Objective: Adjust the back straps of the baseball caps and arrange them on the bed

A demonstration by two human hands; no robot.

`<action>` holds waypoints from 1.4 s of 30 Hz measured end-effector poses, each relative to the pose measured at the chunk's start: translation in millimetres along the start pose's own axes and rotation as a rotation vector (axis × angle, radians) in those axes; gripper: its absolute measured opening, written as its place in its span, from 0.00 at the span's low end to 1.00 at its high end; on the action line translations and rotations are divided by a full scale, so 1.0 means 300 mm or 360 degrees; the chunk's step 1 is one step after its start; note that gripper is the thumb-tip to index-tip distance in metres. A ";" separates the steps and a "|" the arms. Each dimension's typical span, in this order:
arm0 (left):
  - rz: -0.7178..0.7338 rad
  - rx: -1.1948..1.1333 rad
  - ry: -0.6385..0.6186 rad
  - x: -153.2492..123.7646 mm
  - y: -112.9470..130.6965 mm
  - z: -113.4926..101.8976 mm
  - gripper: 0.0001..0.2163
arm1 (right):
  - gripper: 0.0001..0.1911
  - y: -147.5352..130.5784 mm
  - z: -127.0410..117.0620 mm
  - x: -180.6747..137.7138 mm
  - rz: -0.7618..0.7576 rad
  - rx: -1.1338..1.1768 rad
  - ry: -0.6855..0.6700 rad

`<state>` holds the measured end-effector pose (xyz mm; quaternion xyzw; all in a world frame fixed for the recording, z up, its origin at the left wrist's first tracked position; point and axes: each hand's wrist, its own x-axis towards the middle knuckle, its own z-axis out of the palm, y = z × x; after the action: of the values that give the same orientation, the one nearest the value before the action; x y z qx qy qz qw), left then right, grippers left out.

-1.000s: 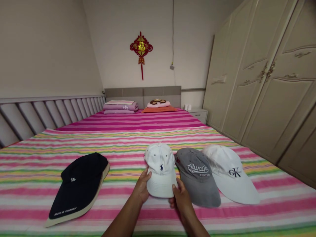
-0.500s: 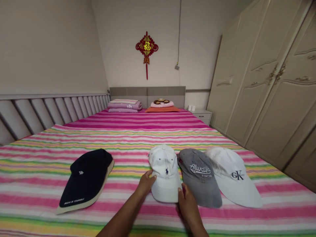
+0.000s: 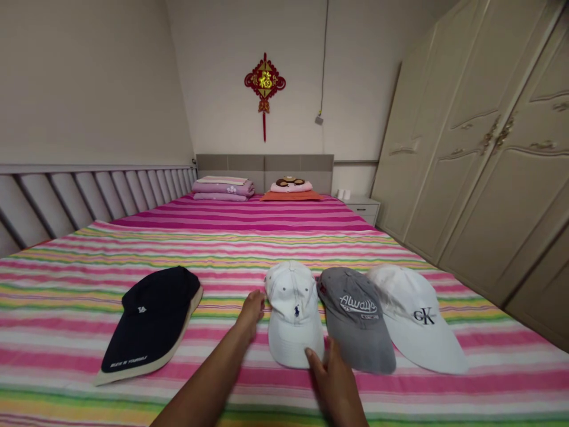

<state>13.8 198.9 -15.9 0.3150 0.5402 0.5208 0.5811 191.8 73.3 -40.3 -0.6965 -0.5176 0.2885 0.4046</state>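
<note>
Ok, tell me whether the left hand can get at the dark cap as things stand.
Likely yes: between the left hand and the dark cap, only striped bedding shows.

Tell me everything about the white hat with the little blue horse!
The white cap looks like soft cloth, with a rounded crown, eyelets, a middle seam and a curved brim. Its dark-blue emblem resembles a horse and rider. It sits upright on the striped bedsheet, brim toward the camera, beside the gray cap. The right grip has its thumb on the brim's edge; whether the left grip touches the crown, I can't tell.
</note>
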 end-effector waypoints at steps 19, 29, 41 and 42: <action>-0.0214 0.0125 -0.0113 0.209 0.073 0.130 0.09 | 0.14 0.138 0.077 0.015 -0.1688 -0.1119 0.0793; -0.0103 0.0199 -0.0277 0.207 0.048 0.191 0.11 | 0.15 0.149 0.064 -0.009 -0.1671 -0.1151 0.0758; 0.0044 0.0345 -0.0244 0.187 0.035 0.105 0.10 | 0.14 0.140 0.039 -0.013 -0.1701 -0.1130 0.0746; 0.0103 0.0381 -0.0209 0.171 0.037 0.088 0.11 | 0.14 0.142 0.035 -0.014 -0.1704 -0.1122 0.0747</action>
<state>29.7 255.4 -15.2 0.4327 0.5489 0.4493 0.5564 202.8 66.2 -82.5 -0.4788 -0.7525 -0.2959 0.3420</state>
